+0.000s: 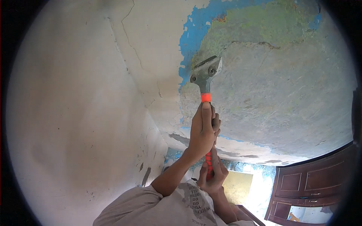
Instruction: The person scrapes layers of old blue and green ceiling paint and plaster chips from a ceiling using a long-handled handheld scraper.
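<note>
A long-handled paint scraper (204, 77) with a grey metal head, two screws and a red-orange handle is raised toward the ceiling. Its blade overlaps the border between blue paint (191, 37) and bare grey plaster (260, 86) in this view. My left hand (204, 124) is wrapped around the upper handle just below the orange collar, thumb lying along it. Lower down, my right hand (214, 175) grips the red ribbed end of the same handle.
Cracked off-white paint (154, 34) covers the ceiling's left part, meeting a pale wall (75, 113) with scuffs. Dark wooden cabinets (316, 179) hang at the lower right. Behind my right arm are a yellowish panel (237, 184) and a bright opening.
</note>
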A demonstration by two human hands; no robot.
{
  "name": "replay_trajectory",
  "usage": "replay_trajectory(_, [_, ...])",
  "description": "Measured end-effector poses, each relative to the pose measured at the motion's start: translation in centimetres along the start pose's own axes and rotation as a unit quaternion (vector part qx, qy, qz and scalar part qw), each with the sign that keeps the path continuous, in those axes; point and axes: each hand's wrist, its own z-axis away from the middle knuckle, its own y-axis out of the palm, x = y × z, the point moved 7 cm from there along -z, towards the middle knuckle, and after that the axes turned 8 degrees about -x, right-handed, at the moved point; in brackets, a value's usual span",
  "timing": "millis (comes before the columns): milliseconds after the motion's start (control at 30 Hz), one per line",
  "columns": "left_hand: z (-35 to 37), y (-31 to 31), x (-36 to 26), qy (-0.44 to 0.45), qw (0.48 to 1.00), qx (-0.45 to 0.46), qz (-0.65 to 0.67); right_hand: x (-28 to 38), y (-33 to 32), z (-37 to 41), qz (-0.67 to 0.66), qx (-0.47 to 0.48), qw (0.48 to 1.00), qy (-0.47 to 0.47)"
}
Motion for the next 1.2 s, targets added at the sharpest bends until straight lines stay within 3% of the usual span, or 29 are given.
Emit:
replay_trajectory(267, [-0.2,0.3,-0.4,0.013,1.000,-0.002,0.000,0.0,-0.1,-0.6,-0.006,-0.006,1.000,-0.012])
replay_trajectory(367, [0.0,0.2,0.0,0.006,1.000,-0.001,0.003,-1.1,-0.2,-0.2,-0.008,0.029,0.999,0.043])
replay_trajectory(467, [-0.2,0.4,0.1,0.012,1.000,-0.002,0.006,-1.1,-0.2,-0.1,0.003,-0.001,1.000,-0.009])
replay_trajectory(633, [-0.6,0.5,-1.3,0.030,1.000,0.003,-0.003,0.0,-0.3,-1.2,-0.010,0.012,1.000,-0.001])
replay_trajectory(733, [0.2,0.5,-0.2,-0.013,1.000,-0.010,-0.010,-0.6,-0.4,-0.1,-0.015,0.002,1.000,0.001])
replay_trajectory(967, [-0.6,0.7,-1.7,0.046,0.999,-0.006,-0.014,-0.1,-0.2,-1.3,-0.007,0.024,1.000,0.019])
replay_trajectory(1200, [-0.1,0.7,-0.7,0.030,0.999,-0.013,-0.013,-0.1,-0.6,-0.9,-0.012,0.007,1.000,-0.011])
